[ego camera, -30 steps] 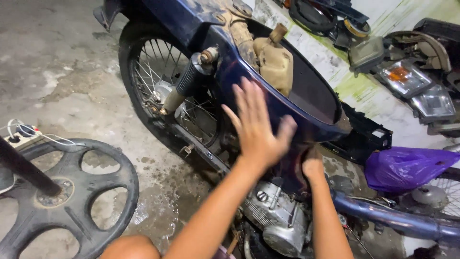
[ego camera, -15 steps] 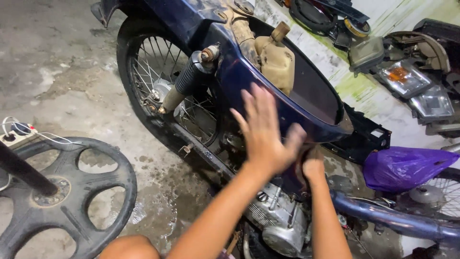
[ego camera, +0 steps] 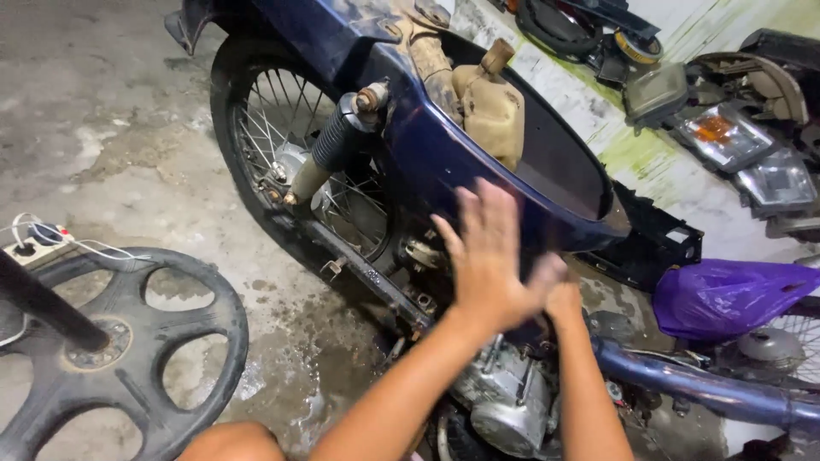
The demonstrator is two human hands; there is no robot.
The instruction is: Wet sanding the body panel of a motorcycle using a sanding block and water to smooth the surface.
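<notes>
While the left hand (ego camera: 489,260) lies spread flat on the blue body panel (ego camera: 444,162) above the engine (ego camera: 504,401), the right hand (ego camera: 564,299) sits behind it (grip hidden, cannot tell). Panel probably stiff, light, slippery; best held by its edges.

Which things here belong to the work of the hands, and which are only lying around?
In hand:
- left hand, open flat on the blue body panel
- right hand, low beside the panel
- engine just under both hands

Lying about:
- black wheel-shaped base on the floor
- white power strip
- purple plastic bag
- loose headlight units by the wall
</notes>
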